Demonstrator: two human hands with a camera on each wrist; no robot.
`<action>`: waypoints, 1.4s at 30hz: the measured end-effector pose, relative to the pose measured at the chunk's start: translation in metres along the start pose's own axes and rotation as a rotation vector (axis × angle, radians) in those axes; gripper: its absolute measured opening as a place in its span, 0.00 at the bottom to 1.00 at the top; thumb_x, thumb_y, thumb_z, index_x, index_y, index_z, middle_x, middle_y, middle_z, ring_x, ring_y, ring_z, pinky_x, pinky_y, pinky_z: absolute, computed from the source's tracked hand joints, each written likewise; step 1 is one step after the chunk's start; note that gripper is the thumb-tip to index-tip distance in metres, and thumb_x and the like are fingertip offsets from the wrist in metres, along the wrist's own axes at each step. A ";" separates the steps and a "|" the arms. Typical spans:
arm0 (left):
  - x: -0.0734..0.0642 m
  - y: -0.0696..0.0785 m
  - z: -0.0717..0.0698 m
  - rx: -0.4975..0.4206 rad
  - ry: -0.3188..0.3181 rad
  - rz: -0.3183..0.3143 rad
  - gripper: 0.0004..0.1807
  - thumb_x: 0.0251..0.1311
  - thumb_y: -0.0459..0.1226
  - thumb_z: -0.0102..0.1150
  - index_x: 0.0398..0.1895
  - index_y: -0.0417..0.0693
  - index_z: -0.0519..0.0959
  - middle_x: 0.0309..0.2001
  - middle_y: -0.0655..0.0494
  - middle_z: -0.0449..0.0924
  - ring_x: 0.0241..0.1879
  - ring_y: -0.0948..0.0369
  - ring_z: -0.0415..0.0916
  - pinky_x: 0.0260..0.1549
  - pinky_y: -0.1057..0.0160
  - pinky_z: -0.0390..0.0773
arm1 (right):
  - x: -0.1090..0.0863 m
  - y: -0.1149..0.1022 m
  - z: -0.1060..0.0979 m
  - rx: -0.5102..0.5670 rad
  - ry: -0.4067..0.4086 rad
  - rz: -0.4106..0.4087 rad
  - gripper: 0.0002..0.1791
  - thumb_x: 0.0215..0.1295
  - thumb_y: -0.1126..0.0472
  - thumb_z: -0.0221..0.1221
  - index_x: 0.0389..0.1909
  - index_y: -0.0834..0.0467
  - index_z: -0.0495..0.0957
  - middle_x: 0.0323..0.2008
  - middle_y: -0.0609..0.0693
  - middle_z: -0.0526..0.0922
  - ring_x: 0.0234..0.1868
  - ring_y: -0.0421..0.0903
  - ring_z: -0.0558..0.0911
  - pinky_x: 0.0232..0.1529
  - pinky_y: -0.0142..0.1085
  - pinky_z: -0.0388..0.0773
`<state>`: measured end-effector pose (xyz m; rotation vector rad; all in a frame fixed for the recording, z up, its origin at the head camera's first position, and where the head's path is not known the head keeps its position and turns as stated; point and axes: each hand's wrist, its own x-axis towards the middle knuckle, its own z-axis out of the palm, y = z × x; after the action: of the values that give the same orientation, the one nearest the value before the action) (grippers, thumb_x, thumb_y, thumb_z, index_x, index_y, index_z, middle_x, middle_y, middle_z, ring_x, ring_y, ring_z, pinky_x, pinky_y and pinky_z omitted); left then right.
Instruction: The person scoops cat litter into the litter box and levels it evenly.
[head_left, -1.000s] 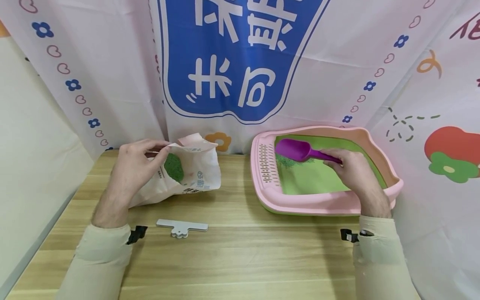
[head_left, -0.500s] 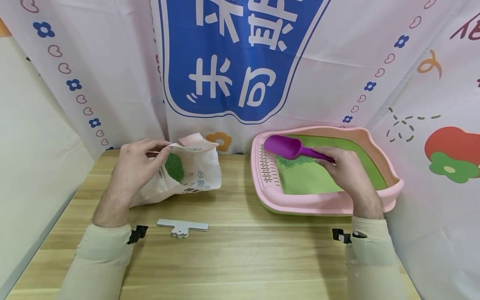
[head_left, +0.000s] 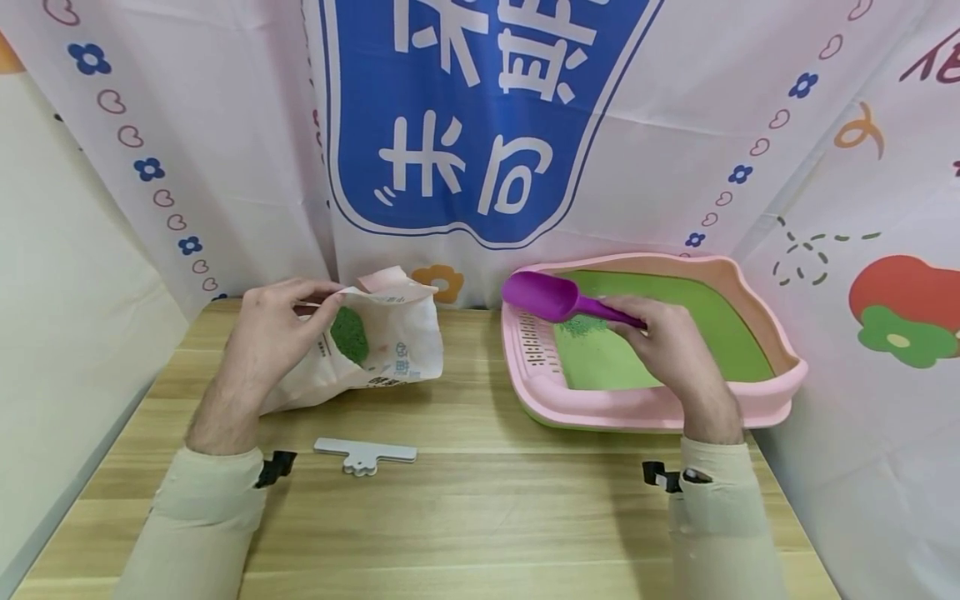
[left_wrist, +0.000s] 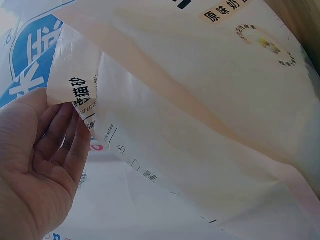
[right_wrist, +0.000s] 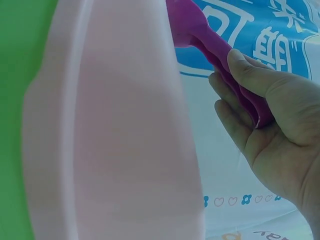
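Observation:
On the left of the table, my left hand pinches the upper edge of a white paper-like cat litter bag. Green litter granules show inside its open mouth. The left wrist view shows the fingers on the edge of the bag. My right hand grips the handle of a purple scoop, whose bowl hangs over the left rim of a pink and green litter box. A small patch of green granules lies in the box, partly under the scoop.
A grey-white bag clip lies on the wooden table, in front of the bag. Printed cloth hangs behind the table and at the right. The litter box has a slotted grid along its left side.
My right hand has moved left with the scoop, from above the box's inside to over its left rim. The left hand and the bag have hardly moved.

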<state>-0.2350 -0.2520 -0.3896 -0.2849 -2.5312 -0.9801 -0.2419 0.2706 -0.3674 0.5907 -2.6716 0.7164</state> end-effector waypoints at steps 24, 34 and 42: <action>-0.001 0.000 0.000 0.006 -0.016 -0.016 0.15 0.87 0.41 0.68 0.64 0.44 0.93 0.60 0.37 0.95 0.58 0.39 0.95 0.61 0.36 0.94 | 0.004 -0.033 0.019 0.078 -0.033 -0.088 0.22 0.78 0.72 0.73 0.68 0.58 0.92 0.65 0.62 0.95 0.55 0.61 0.98 0.57 0.58 0.97; 0.000 0.000 0.000 0.006 -0.014 -0.010 0.15 0.87 0.43 0.68 0.63 0.45 0.94 0.60 0.38 0.96 0.57 0.39 0.95 0.60 0.36 0.94 | 0.005 -0.050 0.019 0.097 -0.041 -0.125 0.22 0.76 0.71 0.75 0.68 0.56 0.92 0.66 0.60 0.95 0.61 0.60 0.97 0.60 0.55 0.97; 0.000 0.001 0.000 0.006 -0.016 -0.007 0.15 0.87 0.42 0.68 0.63 0.45 0.94 0.60 0.38 0.96 0.56 0.39 0.96 0.60 0.36 0.94 | 0.007 -0.063 0.018 0.095 -0.060 -0.168 0.22 0.77 0.71 0.74 0.67 0.56 0.93 0.66 0.59 0.95 0.66 0.62 0.95 0.68 0.59 0.94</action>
<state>-0.2348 -0.2513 -0.3893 -0.2831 -2.5505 -0.9764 -0.2219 0.2094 -0.3542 0.8630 -2.6129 0.7916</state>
